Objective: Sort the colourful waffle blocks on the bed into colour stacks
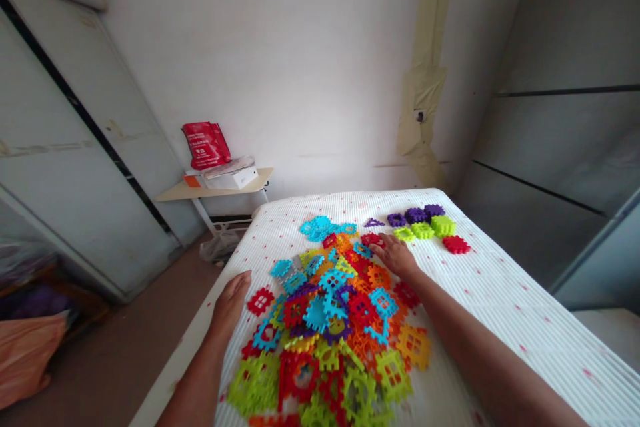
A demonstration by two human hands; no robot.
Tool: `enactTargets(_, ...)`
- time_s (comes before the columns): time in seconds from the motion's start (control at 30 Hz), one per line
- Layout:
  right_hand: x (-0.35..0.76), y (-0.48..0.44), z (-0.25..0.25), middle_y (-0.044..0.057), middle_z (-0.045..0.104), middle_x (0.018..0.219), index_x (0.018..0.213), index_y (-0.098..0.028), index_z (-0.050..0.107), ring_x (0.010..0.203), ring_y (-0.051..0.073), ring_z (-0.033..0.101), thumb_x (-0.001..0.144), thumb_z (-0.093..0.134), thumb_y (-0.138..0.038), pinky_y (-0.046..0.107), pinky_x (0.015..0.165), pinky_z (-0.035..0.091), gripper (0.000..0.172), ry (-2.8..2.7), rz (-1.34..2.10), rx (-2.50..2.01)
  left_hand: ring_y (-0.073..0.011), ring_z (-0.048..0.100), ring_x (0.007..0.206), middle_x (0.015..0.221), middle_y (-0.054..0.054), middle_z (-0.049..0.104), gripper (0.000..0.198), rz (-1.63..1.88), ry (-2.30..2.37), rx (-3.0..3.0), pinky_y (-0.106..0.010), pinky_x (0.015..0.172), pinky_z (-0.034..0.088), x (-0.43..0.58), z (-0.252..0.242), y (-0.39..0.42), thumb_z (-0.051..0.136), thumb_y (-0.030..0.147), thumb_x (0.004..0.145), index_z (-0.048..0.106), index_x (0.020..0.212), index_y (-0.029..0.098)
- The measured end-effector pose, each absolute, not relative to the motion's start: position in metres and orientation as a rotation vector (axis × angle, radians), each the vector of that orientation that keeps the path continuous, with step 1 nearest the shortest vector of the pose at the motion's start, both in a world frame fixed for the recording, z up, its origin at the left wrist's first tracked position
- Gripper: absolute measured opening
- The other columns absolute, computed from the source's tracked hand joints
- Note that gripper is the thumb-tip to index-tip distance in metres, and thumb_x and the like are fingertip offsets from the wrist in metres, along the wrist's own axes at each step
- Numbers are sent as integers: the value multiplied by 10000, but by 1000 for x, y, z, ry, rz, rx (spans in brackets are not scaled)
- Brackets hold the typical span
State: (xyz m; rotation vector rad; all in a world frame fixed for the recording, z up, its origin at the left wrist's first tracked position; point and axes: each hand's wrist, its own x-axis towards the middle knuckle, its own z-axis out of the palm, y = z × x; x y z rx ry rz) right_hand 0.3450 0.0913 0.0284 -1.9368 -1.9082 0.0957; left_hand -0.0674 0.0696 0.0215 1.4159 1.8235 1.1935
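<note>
White ribbed bedding [500, 313] with red dots lies underneath. A red notched plastic tile [371, 239] sits at one o'clock on a multicoloured plastic-tile heap [317, 313], under the bent fingers of the right hand [397, 255]; whether they grip is unclear. Dragging it could snag neighbours, scattering the heap. At nine, the left hand [231, 297] looks empty, fingers loosely extended.

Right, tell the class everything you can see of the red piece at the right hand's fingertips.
The red piece looks plastic, with notched edges. It lies at the far side of the colourful heap, between a purple triangle beyond it and a blue piece nearer. The right hand partly covers it; any grip is unclear.
</note>
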Motion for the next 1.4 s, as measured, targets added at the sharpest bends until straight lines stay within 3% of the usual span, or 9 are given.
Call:
enactTargets(0.17, 322, 111, 36, 121, 587, 1094, 1188, -228, 559, 1012, 260, 554, 767, 522, -590, 328, 788, 421, 556, -1925, 231, -2078, -248, 504, 1167, 1179, -98, 608, 488, 1211, 1666, 1554, -384, 1041, 326, -43, 20, 77, 492, 535, 719, 619, 1040, 191)
enactTargets(0.5, 303, 105, 30, -3, 676, 840, 966, -204, 658, 733, 131, 611, 739, 543, -173, 224, 678, 459, 257, -1811, 629, -1651, -242, 508, 1165, 1201, -108, 604, 504, 1232, 1394, 1507, -383, 1037, 328, -11, 20, 86, 519, 513, 740, 621, 1085, 160)
enactTargets(0.73, 277, 84, 46, 16, 673, 1014, 1006, -201, 654, 922, 161, 614, 769, 496, -153, 293, 837, 476, 289, -1941, 776, -1153, -242, 543, 1127, 1156, -116, 632, 452, 1266, 1215, 1322, -399, 1038, 331, -10, 23, 83, 569, 476, 744, 636, 1052, 152)
enactTargets(0.93, 270, 66, 72, 55, 641, 1108, 1047, -189, 633, 1032, 166, 584, 811, 470, -209, 306, 878, 457, 288, -2008, 748, -889, -244, 619, 980, 990, -134, 682, 412, 1539, 1093, 994, -424, 992, 388, -16, 15, 84, 683, 441, 635, 663, 895, 123)
enactTargets(1.1, 327, 56, 62, 65, 677, 928, 987, -175, 644, 799, 159, 628, 827, 464, -321, 287, 738, 491, 282, -1799, 498, -1192, -218, 629, 918, 917, -106, 688, 340, 1579, 1055, 915, -415, 968, 415, -19, 15, 84, 707, 373, 606, 669, 834, 124)
enactTargets(1.23, 393, 22, 34, 67, 687, 847, 933, -166, 658, 721, 182, 632, 830, 417, -380, 303, 685, 491, 338, -1602, 325, -1606, -203, 629, 886, 878, -93, 688, 313, 1567, 1031, 852, -399, 962, 424, -23, 16, 85, 698, 361, 593, 676, 798, 125)
enactTargets(1.4, 417, -19, 19, 66, 686, 890, 937, -181, 655, 801, 195, 636, 850, 365, -385, 303, 717, 482, 366, -1647, 265, -1778, -218, 628, 905, 883, -102, 689, 294, 1529, 1056, 811, -428, 970, 422, -36, 16, 79, 651, 363, 637, 680, 805, 124)
